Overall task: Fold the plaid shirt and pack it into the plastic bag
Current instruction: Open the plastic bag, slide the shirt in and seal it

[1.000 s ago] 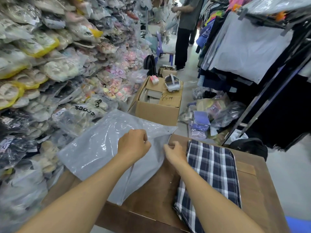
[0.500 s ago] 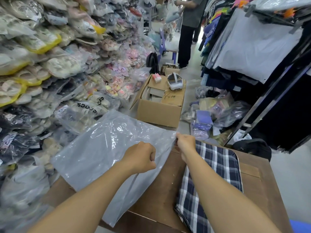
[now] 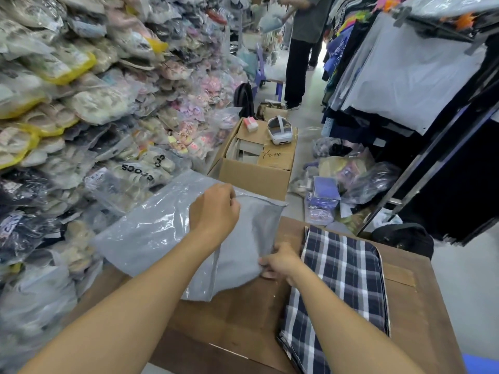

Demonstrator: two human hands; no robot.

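Since the earlier frame, the right hand (image 3: 280, 261) has dropped from the upper corner of the plastic bag (image 3: 151, 233) to its lower edge and now pinches it there, while the left hand (image 3: 213, 209) has risen — closed on the bag's top edge. Folded plaid shirt (image 3: 343, 279) lies flat on the bench (image 3: 237, 319), just right of the bag — outside it.

A wooden table (image 3: 237, 317) stood in a narrow aisle with a grey floor (image 3: 464, 271). Bagged footwear (image 3: 81, 109) was stacked high along the left side. A rack of hanging clothes (image 3: 405, 71) lined the right. An open cardboard box (image 3: 256, 174) sat on the floor beyond the table, a white headset (image 3: 279, 130) resting on its flap. Bright daylight entered at the aisle's far end.
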